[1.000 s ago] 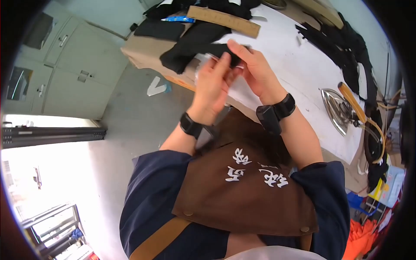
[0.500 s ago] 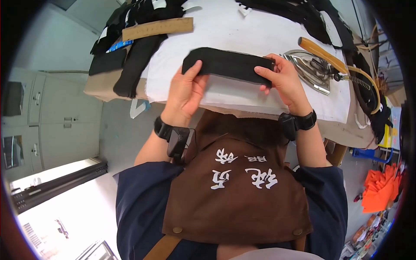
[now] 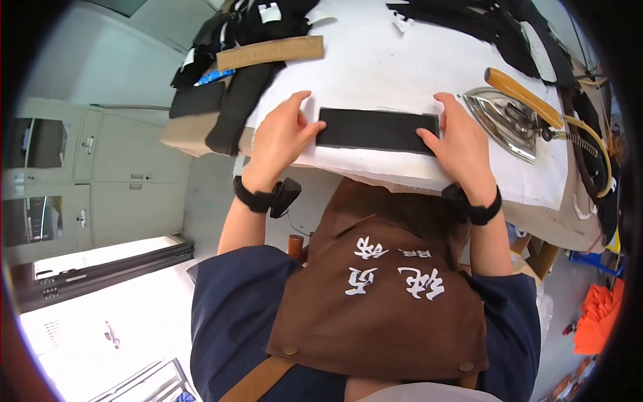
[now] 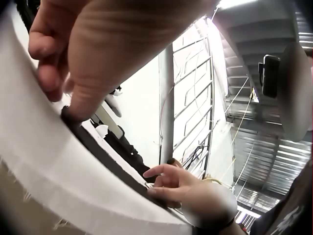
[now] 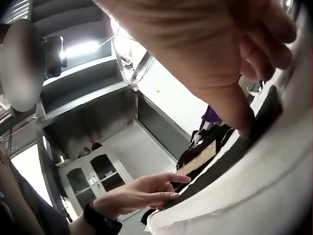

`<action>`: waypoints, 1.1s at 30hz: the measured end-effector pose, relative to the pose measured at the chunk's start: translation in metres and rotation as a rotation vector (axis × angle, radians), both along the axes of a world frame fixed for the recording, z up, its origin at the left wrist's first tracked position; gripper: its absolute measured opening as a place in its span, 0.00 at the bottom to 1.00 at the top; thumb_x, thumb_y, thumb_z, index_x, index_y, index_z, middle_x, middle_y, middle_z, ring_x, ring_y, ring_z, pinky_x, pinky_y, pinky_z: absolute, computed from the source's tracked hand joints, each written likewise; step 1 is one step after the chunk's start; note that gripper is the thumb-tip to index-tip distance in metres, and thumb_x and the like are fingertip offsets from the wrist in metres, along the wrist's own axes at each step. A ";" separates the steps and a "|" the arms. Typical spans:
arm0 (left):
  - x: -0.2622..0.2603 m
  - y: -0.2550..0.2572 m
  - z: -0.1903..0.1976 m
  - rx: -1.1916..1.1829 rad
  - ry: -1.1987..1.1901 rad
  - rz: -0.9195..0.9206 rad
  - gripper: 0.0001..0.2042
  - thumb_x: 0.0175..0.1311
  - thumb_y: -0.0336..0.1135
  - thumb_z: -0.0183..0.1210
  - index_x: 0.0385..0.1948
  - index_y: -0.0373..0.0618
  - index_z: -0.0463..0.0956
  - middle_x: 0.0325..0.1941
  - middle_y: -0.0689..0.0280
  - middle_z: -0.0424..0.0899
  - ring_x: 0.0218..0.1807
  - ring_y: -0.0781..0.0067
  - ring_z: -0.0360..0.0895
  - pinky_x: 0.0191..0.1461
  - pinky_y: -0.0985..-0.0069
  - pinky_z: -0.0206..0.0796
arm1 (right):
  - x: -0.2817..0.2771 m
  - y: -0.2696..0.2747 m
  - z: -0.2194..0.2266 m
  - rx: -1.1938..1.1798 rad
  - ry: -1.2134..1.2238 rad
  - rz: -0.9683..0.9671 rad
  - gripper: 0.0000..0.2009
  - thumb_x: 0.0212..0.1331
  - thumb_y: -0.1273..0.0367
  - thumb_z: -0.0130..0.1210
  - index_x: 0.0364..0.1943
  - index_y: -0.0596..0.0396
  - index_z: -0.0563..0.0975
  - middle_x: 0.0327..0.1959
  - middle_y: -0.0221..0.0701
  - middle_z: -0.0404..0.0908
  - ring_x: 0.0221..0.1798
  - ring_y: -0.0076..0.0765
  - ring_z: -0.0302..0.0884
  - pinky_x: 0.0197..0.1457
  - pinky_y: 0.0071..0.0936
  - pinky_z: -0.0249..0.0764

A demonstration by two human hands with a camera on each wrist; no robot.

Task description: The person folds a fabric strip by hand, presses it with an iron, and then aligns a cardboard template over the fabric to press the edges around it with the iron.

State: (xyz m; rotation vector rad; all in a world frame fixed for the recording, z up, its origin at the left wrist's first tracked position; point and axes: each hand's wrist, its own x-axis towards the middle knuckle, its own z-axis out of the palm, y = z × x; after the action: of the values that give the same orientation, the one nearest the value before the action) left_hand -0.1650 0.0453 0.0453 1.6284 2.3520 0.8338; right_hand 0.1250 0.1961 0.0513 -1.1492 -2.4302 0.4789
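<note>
- Head view: a flat black fabric strip lies lengthwise from left to right on the near part of the white cloth covering the table.
- The left hand and the right hand are well apart, one at each end of the strip; each thumb touches its end, with the fingers extended toward the far side and not wrapped round the fabric.
- Only the head view gives the strip's full rectangular outline and, just right of the right hand, the iron with its wooden handle.
- Far left in the same view, a wooden ruler lies across dark cloth pieces, with a blue packet partly beneath it.
- Left wrist view: the strip appears nearly edge-on, as a thin dark band, with the left thumb pressed on its near end; a window grille and a corrugated roof, outside the head view, rise behind.
- Right wrist view: the right thumb meets the strip's other end; a purple object shows beyond the table edge, too small to identify.
</note>
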 end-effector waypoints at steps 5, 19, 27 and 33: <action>-0.093 0.069 0.003 0.326 0.451 -0.162 0.24 0.65 0.34 0.70 0.64 0.45 0.79 0.55 0.57 0.86 0.60 0.49 0.81 0.63 0.57 0.74 | 0.006 0.005 -0.015 -0.058 0.024 0.053 0.24 0.58 0.67 0.73 0.59 0.51 0.78 0.38 0.33 0.81 0.43 0.46 0.82 0.46 0.42 0.77; -0.113 0.091 0.039 0.257 0.373 -0.338 0.11 0.69 0.35 0.68 0.51 0.49 0.85 0.44 0.61 0.87 0.46 0.53 0.87 0.50 0.65 0.78 | 0.024 -0.004 0.004 0.207 0.327 0.144 0.23 0.62 0.68 0.71 0.61 0.53 0.80 0.58 0.37 0.84 0.55 0.50 0.83 0.57 0.39 0.80; 0.039 0.055 0.063 -0.068 -0.247 -0.600 0.19 0.67 0.30 0.72 0.60 0.49 0.82 0.35 0.66 0.86 0.37 0.81 0.80 0.45 0.78 0.76 | -0.003 -0.005 0.014 -0.568 0.646 0.223 0.09 0.70 0.67 0.68 0.47 0.56 0.86 0.26 0.21 0.83 0.25 0.14 0.71 0.29 0.19 0.67; -0.022 0.028 0.026 -0.168 -0.448 -0.452 0.16 0.74 0.31 0.67 0.61 0.47 0.85 0.37 0.75 0.82 0.41 0.83 0.77 0.45 0.82 0.72 | 0.012 0.005 -0.013 -0.461 0.494 0.004 0.07 0.70 0.67 0.67 0.45 0.54 0.86 0.28 0.27 0.84 0.25 0.21 0.74 0.31 0.23 0.71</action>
State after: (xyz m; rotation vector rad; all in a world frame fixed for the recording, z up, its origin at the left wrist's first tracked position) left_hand -0.1872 0.0730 0.0708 1.6065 1.6243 0.7768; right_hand 0.1369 0.2012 0.0383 -1.0345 -1.9404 1.2122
